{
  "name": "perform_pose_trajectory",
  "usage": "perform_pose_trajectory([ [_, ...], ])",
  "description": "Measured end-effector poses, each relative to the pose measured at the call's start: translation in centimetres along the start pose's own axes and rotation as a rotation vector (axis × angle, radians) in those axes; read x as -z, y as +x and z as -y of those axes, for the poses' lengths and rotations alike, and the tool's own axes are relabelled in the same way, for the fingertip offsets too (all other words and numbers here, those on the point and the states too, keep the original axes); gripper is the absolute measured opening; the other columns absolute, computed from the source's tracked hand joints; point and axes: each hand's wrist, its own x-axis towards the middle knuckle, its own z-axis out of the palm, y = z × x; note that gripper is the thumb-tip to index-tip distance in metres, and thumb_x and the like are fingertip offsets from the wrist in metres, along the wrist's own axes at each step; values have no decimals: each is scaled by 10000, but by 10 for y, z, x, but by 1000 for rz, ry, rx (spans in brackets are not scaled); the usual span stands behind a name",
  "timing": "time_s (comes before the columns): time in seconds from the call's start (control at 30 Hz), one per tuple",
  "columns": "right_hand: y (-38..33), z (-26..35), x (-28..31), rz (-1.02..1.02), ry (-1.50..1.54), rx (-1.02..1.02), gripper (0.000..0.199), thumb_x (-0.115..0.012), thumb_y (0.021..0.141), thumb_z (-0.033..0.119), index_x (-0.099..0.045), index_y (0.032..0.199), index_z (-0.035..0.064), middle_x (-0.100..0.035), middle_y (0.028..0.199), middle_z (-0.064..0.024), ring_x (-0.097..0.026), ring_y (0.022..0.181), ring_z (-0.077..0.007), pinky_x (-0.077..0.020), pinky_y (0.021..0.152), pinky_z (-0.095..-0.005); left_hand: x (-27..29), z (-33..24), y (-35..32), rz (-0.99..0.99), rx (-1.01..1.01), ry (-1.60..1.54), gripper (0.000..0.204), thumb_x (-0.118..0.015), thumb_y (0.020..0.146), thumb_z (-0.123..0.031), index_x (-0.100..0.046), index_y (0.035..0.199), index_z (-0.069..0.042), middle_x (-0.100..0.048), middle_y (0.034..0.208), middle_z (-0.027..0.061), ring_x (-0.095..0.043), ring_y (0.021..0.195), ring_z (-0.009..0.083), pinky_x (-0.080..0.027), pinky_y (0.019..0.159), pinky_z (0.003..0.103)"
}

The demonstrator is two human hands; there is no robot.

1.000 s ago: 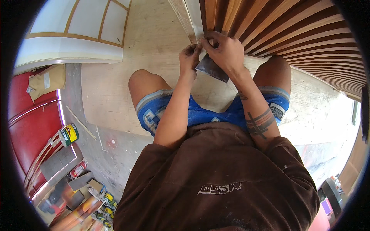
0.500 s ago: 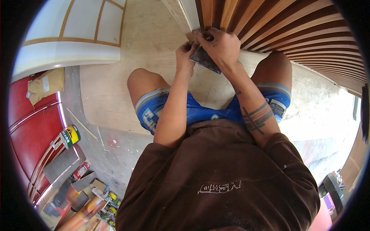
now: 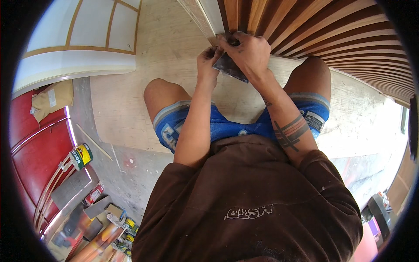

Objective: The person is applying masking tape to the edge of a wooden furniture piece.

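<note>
A dark grey sheet that looks like sandpaper hangs at a slant between my hands, its lower corner below my right palm. My right hand is closed, with thumb and forefinger pinched at the sheet's upper end, close against the bottom corner of a slatted wooden panel. Just left of it and lower, my left hand pinches the sheet's upper left edge. The fingertips of both hands are partly hidden, and so is the sheet's top. The panel's pale edge strip runs up from my fingers.
Beneath my knees lies a pale plywood board on a stained grey floor. A white panel with wooden strips stands at the far left. Nearer left are a brown paper package, a yellow-green can and piled boxes.
Both hands and the sandpaper have shifted very slightly left in the picture, along with the panel edge. The grip looks the same.
</note>
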Motion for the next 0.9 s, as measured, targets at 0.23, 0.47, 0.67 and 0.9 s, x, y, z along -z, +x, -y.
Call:
perform_pose_trajectory([
  [0.23, 3, -3, -1, -4, -8, 5, 429, -768, 833, 530, -814, 833, 103, -669, 590, -138, -685, 563, -329, -557, 544, -406, -2, -1, 2, -38, -2, 41, 333, -776, 968, -253, -721, 1066, 61, -732, 955, 52, -646, 823, 113, -497, 729, 257],
  [0.47, 11, 12, 15, -37, 83, -26, 403, -810, 813, 476, -812, 825, 74, -668, 566, -130, -697, 537, -301, -570, 545, -377, -3, -4, -2, -5, 34, -111, 347, -779, 962, -245, -698, 1086, 68, -728, 950, 67, -665, 818, 124, -515, 731, 269],
  [0.67, 29, 38, 43, -155, 190, 28, 408, -844, 837, 433, -807, 818, 26, -666, 553, -121, -678, 493, -163, -553, 522, -301, -2, 2, 8, -50, -20, 38, 263, -757, 970, -175, -702, 1080, 57, -721, 942, 43, -642, 830, 106, -508, 744, 265],
  [0.9, 24, 28, 31, -206, 118, 87, 415, -843, 849, 447, -801, 780, 40, -639, 522, -106, -628, 434, -227, -516, 469, -323, -6, -2, 1, -78, 52, 3, 216, -749, 975, -162, -712, 1055, 35, -699, 918, 14, -605, 817, 92, -488, 736, 249],
])
